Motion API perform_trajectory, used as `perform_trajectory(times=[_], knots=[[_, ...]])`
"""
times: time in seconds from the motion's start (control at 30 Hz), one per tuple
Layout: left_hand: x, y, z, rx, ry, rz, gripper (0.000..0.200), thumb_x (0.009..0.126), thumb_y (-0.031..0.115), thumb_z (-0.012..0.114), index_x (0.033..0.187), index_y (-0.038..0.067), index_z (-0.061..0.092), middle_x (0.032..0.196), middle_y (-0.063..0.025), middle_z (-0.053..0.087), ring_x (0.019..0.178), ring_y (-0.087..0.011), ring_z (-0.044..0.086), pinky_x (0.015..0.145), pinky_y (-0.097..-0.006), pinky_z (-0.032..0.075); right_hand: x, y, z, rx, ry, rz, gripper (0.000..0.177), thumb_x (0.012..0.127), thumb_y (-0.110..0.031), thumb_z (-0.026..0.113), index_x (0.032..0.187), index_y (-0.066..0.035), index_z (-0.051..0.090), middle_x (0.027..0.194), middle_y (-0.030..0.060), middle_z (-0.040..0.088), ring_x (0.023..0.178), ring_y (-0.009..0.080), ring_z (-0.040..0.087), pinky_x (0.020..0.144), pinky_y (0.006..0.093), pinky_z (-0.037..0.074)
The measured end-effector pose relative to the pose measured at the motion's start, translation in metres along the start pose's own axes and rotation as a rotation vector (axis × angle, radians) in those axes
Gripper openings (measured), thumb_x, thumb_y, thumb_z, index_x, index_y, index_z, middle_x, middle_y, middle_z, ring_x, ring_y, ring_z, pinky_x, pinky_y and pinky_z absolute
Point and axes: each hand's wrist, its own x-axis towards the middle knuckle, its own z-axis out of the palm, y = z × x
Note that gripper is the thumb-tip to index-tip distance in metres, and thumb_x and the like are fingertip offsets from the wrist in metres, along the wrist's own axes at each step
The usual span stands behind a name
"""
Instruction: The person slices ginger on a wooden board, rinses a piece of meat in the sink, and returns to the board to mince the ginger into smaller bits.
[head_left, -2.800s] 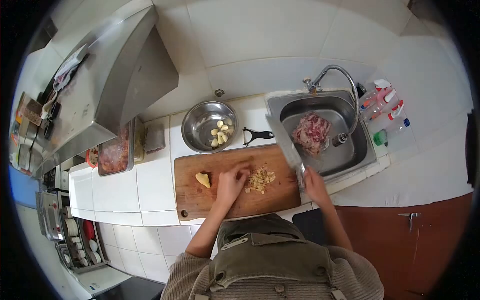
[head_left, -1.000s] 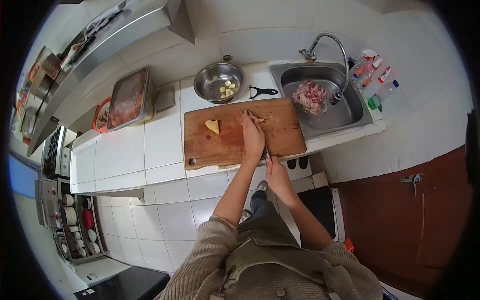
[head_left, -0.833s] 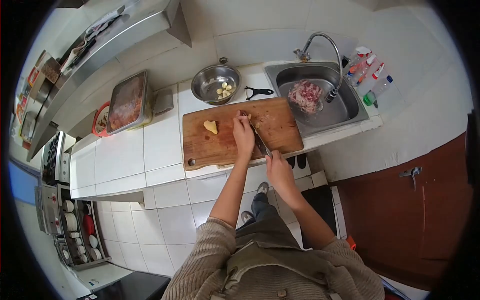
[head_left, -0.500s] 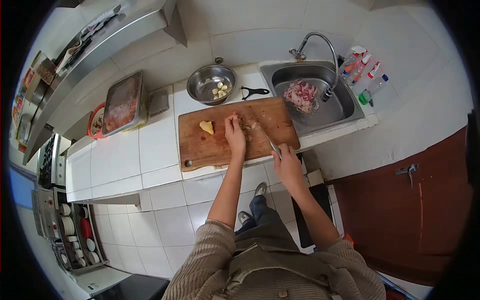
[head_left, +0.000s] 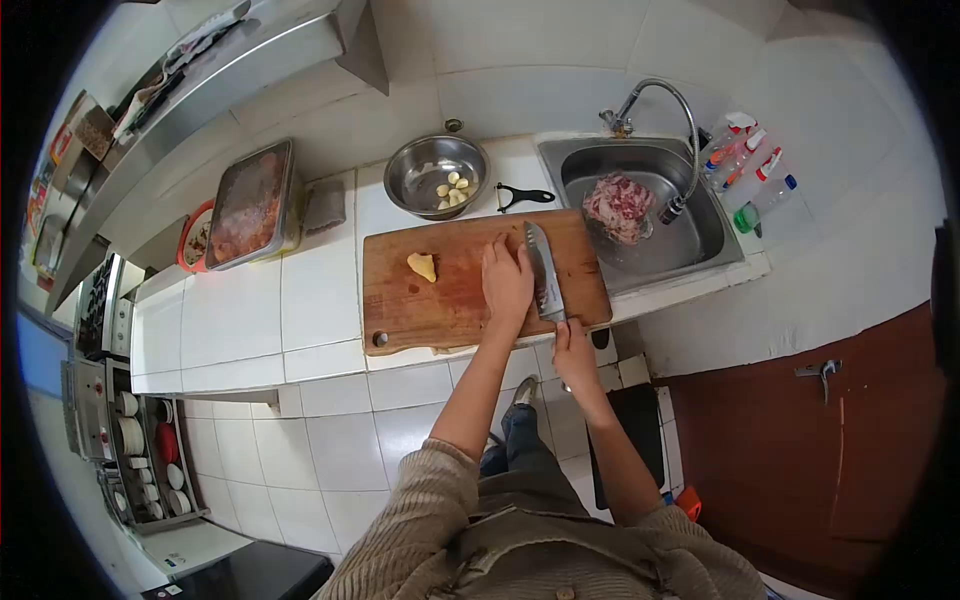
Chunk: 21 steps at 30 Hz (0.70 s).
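My right hand (head_left: 577, 362) is closed around the handle of a kitchen knife (head_left: 543, 268). The broad blade lies turned flat over the right part of the wooden cutting board (head_left: 390, 300), its tip toward the wall. Against the blade's left side, my left hand (head_left: 508, 285) rests on the board with its fingers stretched out. Whatever lies under that palm is hidden. A yellow peeled piece of ginger (head_left: 422, 266) sits on the left part of the board, apart from both hands.
Behind the board stand a steel bowl (head_left: 400, 180) with several peeled garlic cloves and a black peeler (head_left: 525, 195). Raw meat (head_left: 620, 205) lies in the sink (head_left: 690, 255) at right. A lidded plastic container (head_left: 252, 205) stands left; spray bottles (head_left: 745, 165) line the right wall.
The knife has swung from slanted to nearly straight away from me, its blade now flat. My left hand has moved right, beside it, flattening out; the brown peelings no longer show.
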Motion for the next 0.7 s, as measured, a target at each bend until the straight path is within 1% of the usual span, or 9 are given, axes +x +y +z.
perform_trajectory(times=[0.03, 0.07, 0.13, 0.3, 0.37, 0.43, 0.5, 0.63, 0.7], knots=[[0.001, 0.001, 0.002, 0.028, 0.007, 0.002, 0.043, 0.096, 0.025, 0.051, 0.126, -0.006, 0.052, 0.125, -0.0245, 0.054, 0.117, -0.0412, 0.051, 0.101, -0.0446, 0.042, 0.0, -0.002, 0.002, 0.081, -0.096, 0.106, 0.03, 0.105, -0.028, 0.039, 0.097, -0.002, 0.049, 0.064, 0.0159, 0.059, 0.059, 0.0332, 0.062, 0.056, 0.0429, 0.047], [0.001, 0.001, 0.004, 0.056, 0.015, 0.003, 0.043, 0.096, 0.025, 0.052, 0.127, -0.006, 0.051, 0.123, -0.0234, 0.055, 0.114, -0.0403, 0.053, 0.098, -0.0439, 0.043, -0.002, -0.004, 0.004, 0.08, -0.101, 0.108, 0.03, 0.105, -0.028, 0.039, 0.097, -0.002, 0.049, 0.064, 0.0159, 0.059, 0.059, 0.0332, 0.062, 0.056, 0.0429, 0.047], [0.0, 0.002, 0.005, 0.008, 0.044, -0.001, 0.04, 0.096, 0.023, 0.053, 0.125, -0.005, 0.052, 0.121, -0.0229, 0.055, 0.113, -0.0402, 0.054, 0.096, -0.044, 0.044, -0.005, -0.022, 0.003, 0.003, -0.15, 0.121, 0.029, 0.105, -0.027, 0.038, 0.098, 0.0, 0.049, 0.068, 0.0196, 0.061, 0.066, 0.0418, 0.063, 0.061, 0.0476, 0.047], [0.002, -0.007, 0.01, -0.06, 0.073, -0.005, 0.037, 0.096, 0.017, 0.053, 0.124, -0.006, 0.052, 0.12, -0.0225, 0.056, 0.11, -0.0407, 0.055, 0.095, -0.0441, 0.045, -0.017, -0.045, 0.013, 0.019, -0.151, 0.037, 0.028, 0.104, -0.026, 0.04, 0.1, 0.0, 0.048, 0.068, 0.024, 0.061, 0.068, 0.0458, 0.062, 0.061, 0.0516, 0.046], [0.004, -0.013, 0.014, -0.062, 0.167, 0.059, 0.034, 0.095, 0.011, 0.052, 0.124, -0.006, 0.053, 0.122, -0.0233, 0.057, 0.112, -0.0413, 0.055, 0.096, -0.0435, 0.045, -0.02, -0.053, 0.014, 0.05, -0.174, 0.043, 0.024, 0.103, -0.027, 0.041, 0.101, -0.003, 0.043, 0.076, 0.0337, 0.061, 0.075, 0.0552, 0.058, 0.062, 0.0619, 0.043], [0.007, -0.016, 0.012, -0.116, 0.193, 0.057, 0.031, 0.095, 0.01, 0.052, 0.122, -0.006, 0.054, 0.123, -0.0236, 0.058, 0.113, -0.0409, 0.055, 0.098, -0.0428, 0.044, -0.019, -0.058, 0.016, 0.029, -0.176, 0.005, 0.025, 0.103, -0.027, 0.041, 0.1, -0.002, 0.043, 0.075, 0.0331, 0.061, 0.075, 0.0549, 0.058, 0.061, 0.0617, 0.043], [0.006, -0.018, 0.009, -0.169, 0.211, 0.057, 0.029, 0.095, 0.008, 0.051, 0.121, -0.006, 0.056, 0.123, -0.0238, 0.059, 0.114, -0.0406, 0.056, 0.099, -0.0421, 0.044, -0.021, -0.064, 0.014, -0.006, -0.201, 0.02, 0.023, 0.103, -0.024, 0.041, 0.103, -0.001, 0.045, 0.072, 0.0278, 0.061, 0.071, 0.0492, 0.062, 0.058, 0.0537, 0.045], [0.004, -0.013, -0.006, -0.249, 0.207, 0.007, 0.027, 0.097, 0.007, 0.05, 0.118, -0.007, 0.058, 0.126, -0.024, 0.058, 0.117, -0.0395, 0.056, 0.101, -0.0408, 0.043, -0.029, -0.071, 0.013, 0.033, -0.19, -0.045, 0.019, 0.103, -0.021, 0.043, 0.103, -0.002, 0.043, 0.069, 0.027, 0.06, 0.069, 0.0498, 0.06, 0.057, 0.0529, 0.044], [-0.004, -0.006, -0.023, -0.282, 0.199, 0.003, 0.028, 0.098, 0.008, 0.049, 0.119, -0.008, 0.058, 0.128, -0.0246, 0.057, 0.119, -0.0397, 0.055, 0.102, -0.0409, 0.042, -0.042, -0.083, 0.009, 0.057, -0.19, -0.045, 0.019, 0.102, -0.021, 0.044, 0.1, -0.002, 0.042, 0.068, 0.031, 0.059, 0.069, 0.0533, 0.059, 0.057, 0.0587, 0.043]])
